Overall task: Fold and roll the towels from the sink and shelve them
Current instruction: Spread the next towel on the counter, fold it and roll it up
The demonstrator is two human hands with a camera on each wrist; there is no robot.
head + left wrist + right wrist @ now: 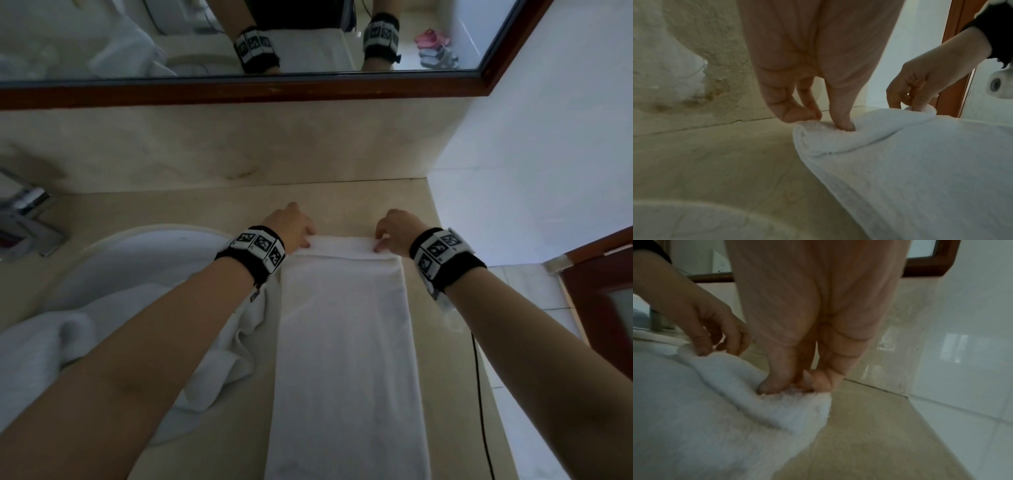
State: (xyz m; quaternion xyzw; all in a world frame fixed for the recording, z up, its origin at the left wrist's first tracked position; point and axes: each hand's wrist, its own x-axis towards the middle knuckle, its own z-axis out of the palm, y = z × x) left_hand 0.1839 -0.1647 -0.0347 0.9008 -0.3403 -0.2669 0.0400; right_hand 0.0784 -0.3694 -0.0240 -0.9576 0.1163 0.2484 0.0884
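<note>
Item: folded towel [342, 325], first turn begun. My left hand [291, 222] and right hand [394, 228] pinch its rolled far edge; I keep tension even, edges aligned.

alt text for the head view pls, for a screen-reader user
Both hands, the left hand and right hand, pinch the far end of a long folded white towel on a beige counter, turning it into the start of a roll. More white towels lie heaped in the sink to the left, under a wood-framed mirror.
</note>
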